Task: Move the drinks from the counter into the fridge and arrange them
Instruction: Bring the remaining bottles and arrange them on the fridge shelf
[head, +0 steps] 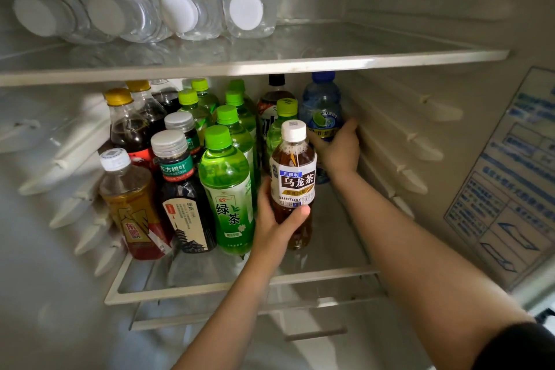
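Amber-brown tea in clear smooth plastic: the oolong bottle [292,165] has a white ribbed cap and a white label. It stands upright, cap up, on the glass fridge shelf [336,237] beside a green tea bottle [228,189]. My left hand [271,225] has its fingers wrapped round the oolong's lower half, and my right hand [339,150] grips the blue-capped bottle [321,105] further back.

— The oolong bottle [292,186]?
— Clear glossy plastic, shiny film label. The blue bottle [321,106] too, tinted.
— Caps?
— Green cap [216,137] matt plastic; grey cap [169,143] ribbed, metallic.
— Shelf [210,289]?
— Smooth glass, white plastic rim.
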Available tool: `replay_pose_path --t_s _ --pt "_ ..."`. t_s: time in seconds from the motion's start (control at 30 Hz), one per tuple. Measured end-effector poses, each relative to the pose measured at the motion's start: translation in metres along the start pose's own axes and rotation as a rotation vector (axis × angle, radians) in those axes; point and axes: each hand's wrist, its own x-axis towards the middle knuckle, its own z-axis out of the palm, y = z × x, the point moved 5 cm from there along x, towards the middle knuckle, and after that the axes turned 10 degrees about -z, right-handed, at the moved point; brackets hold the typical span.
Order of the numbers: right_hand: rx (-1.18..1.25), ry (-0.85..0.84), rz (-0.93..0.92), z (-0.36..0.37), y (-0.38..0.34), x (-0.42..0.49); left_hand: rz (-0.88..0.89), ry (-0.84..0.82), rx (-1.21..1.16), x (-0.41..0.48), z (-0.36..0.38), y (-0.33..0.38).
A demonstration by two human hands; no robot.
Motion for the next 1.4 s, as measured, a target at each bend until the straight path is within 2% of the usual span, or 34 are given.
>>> replay_pose_path --t_s 0.23,0.53,0.7,0.83,1.07,1.17,1.23,1.33,1.4 --pt "0.160 -0.073 -0.072 -0.012 0.000 -0.018 0.007 -0.018 -0.004 0.007 0.004 0.009" --pt "0.262 -0.133 -0.064 -0.009 -0.009 -0.035 0.076 0.005 -0.011 -0.019 0.009 0.010" --pt "0.367 -0.231 -0.047 -0.006 -0.031 -0.050 0.114 0.065 0.012 -0.031 0.005 0.010" --pt "0.427 -0.347 0.020 -0.006 -0.022 -0.049 0.103 0.059 0.053 -0.032 0.004 0.011" --pt "0.414 -0.355 0.052 0.004 -0.025 -0.045 0.112 0.106 0.122 -0.034 0.007 0.007" --pt "0.488 -0.313 0.122 0.010 -0.022 -0.040 0.098 0.114 0.126 -0.034 0.007 0.006" --pt "0.455 -0.352 0.147 0.017 -0.017 -0.042 0.095 0.117 0.135 -0.034 0.006 0.005" --pt "0.460 -0.260 0.147 0.012 -0.016 -0.049 0.092 0.131 0.153 -0.034 0.006 0.005" --pt "0.457 -0.309 0.153 0.013 -0.016 -0.051 0.094 0.136 0.155 -0.034 0.006 0.006"
